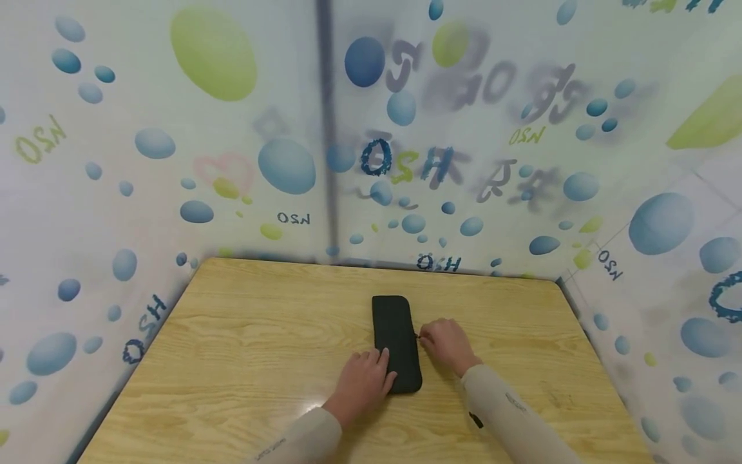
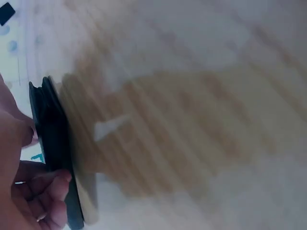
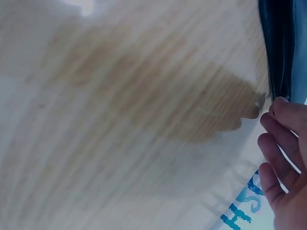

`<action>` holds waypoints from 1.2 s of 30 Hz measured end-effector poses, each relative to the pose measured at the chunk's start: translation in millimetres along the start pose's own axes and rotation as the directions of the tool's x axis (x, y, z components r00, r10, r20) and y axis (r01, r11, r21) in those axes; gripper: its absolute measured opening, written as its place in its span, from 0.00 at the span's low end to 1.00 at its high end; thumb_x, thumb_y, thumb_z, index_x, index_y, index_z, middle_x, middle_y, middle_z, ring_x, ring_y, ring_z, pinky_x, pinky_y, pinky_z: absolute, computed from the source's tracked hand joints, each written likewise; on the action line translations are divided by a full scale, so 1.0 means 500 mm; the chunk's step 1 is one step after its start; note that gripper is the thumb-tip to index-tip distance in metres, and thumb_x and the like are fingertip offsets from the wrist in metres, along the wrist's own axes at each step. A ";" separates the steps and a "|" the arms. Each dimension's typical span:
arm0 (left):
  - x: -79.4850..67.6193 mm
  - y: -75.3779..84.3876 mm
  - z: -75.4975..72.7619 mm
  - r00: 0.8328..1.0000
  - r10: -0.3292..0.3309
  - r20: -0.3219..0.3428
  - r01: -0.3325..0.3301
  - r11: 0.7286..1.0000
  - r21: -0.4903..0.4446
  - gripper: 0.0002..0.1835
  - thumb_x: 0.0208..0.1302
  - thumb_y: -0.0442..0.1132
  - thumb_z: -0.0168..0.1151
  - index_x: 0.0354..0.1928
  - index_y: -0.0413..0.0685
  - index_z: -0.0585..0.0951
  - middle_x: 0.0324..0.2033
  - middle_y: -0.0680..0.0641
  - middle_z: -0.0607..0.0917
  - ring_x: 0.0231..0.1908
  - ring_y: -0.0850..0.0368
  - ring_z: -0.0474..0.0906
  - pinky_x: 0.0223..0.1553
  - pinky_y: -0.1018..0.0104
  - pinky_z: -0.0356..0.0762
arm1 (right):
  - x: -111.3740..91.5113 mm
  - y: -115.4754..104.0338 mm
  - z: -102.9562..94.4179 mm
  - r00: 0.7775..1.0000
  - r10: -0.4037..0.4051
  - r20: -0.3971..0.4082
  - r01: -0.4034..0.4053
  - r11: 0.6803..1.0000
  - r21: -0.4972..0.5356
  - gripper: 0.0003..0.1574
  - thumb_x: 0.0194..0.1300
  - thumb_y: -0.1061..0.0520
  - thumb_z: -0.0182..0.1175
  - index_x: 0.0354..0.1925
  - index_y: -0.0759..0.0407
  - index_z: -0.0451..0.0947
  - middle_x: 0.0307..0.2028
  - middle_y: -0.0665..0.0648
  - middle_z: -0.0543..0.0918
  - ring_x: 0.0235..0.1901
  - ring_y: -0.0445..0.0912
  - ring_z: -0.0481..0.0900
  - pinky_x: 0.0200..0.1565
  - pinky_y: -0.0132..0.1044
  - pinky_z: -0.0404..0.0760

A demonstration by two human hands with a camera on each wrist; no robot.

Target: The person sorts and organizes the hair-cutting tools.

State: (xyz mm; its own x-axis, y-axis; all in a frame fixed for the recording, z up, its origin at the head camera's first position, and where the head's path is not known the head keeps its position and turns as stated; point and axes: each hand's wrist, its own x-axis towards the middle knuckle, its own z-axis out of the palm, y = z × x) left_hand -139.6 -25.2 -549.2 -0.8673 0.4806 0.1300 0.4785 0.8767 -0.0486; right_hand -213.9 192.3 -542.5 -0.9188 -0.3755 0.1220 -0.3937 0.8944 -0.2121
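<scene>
A flat black zip case with rounded corners lies lengthwise on the wooden table. My left hand holds the case near its lower left side, with some fingers on its top. In the left wrist view, curled fingertips touch the side of the case. At the right edge, my right hand pinches a small zipper pull. The right wrist view has thumb and forefinger together at the edge of the case, hiding most of the pull; the other fingers are loosely bent.
The light wooden table reaches back to walls of white sheeting printed with blue and green spots and letters. More sheeting borders the right side. Beige sleeves cover both forearms.
</scene>
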 end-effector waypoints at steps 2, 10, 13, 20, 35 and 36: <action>0.000 0.001 -0.002 1.000 0.007 -0.011 -0.007 1.000 -0.021 0.25 0.70 0.56 0.53 0.59 0.47 0.79 0.47 0.47 0.85 0.47 0.55 0.83 0.48 0.60 0.80 | 0.007 -0.001 -0.002 1.000 0.000 0.006 0.000 1.000 -0.019 0.02 0.61 0.56 0.67 0.32 0.52 0.87 0.30 0.48 0.87 0.31 0.45 0.81 0.42 0.45 0.80; 0.025 -0.046 -0.012 0.997 0.070 0.015 -0.067 0.990 -0.120 0.25 0.71 0.59 0.50 0.64 0.58 0.74 0.57 0.51 0.78 0.59 0.56 0.75 0.55 0.54 0.77 | 0.017 -0.001 -0.006 0.999 0.023 0.027 -0.023 0.999 -0.024 0.04 0.61 0.54 0.68 0.32 0.52 0.87 0.29 0.48 0.87 0.31 0.45 0.81 0.43 0.45 0.80; 0.042 -0.072 -0.021 0.990 0.107 0.095 -0.095 0.987 -0.126 0.33 0.69 0.64 0.48 0.72 0.63 0.64 0.70 0.52 0.68 0.69 0.55 0.66 0.64 0.49 0.69 | 0.017 -0.001 -0.008 0.999 0.032 0.040 -0.031 0.999 -0.026 0.04 0.61 0.55 0.68 0.34 0.52 0.88 0.30 0.48 0.88 0.32 0.45 0.81 0.44 0.46 0.81; 0.060 -0.100 -0.036 0.959 0.173 0.224 -0.142 0.978 -0.151 0.40 0.64 0.69 0.50 0.75 0.62 0.60 0.75 0.50 0.58 0.75 0.53 0.55 0.70 0.45 0.62 | 0.017 -0.003 -0.009 0.998 -0.006 0.056 0.009 0.998 -0.067 0.04 0.60 0.56 0.68 0.35 0.52 0.88 0.32 0.50 0.89 0.34 0.47 0.83 0.46 0.47 0.81; 0.061 -0.097 -0.020 0.965 0.168 0.202 -0.145 0.981 -0.128 0.43 0.61 0.73 0.48 0.74 0.61 0.61 0.75 0.50 0.60 0.74 0.55 0.57 0.72 0.44 0.57 | 0.007 0.001 0.001 0.999 -0.054 -0.001 0.053 0.993 -0.105 0.02 0.56 0.56 0.71 0.31 0.52 0.88 0.30 0.49 0.87 0.32 0.46 0.80 0.41 0.43 0.77; 0.062 -0.096 -0.020 0.965 0.166 0.204 -0.146 0.983 -0.113 0.43 0.61 0.73 0.48 0.74 0.61 0.61 0.75 0.51 0.60 0.74 0.55 0.57 0.73 0.45 0.56 | 0.006 0.002 0.002 0.998 -0.057 -0.004 0.057 0.992 -0.115 0.02 0.56 0.56 0.71 0.31 0.52 0.87 0.30 0.49 0.87 0.32 0.46 0.80 0.42 0.43 0.77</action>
State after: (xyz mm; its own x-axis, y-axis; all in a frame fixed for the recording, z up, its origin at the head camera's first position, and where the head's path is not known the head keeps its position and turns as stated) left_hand -188.1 -52.7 -532.9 -0.7851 0.6136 -0.0847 0.6122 0.7894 0.0452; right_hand -217.2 191.8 -543.3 -0.8945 -0.4252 0.1382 -0.4391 0.8938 -0.0918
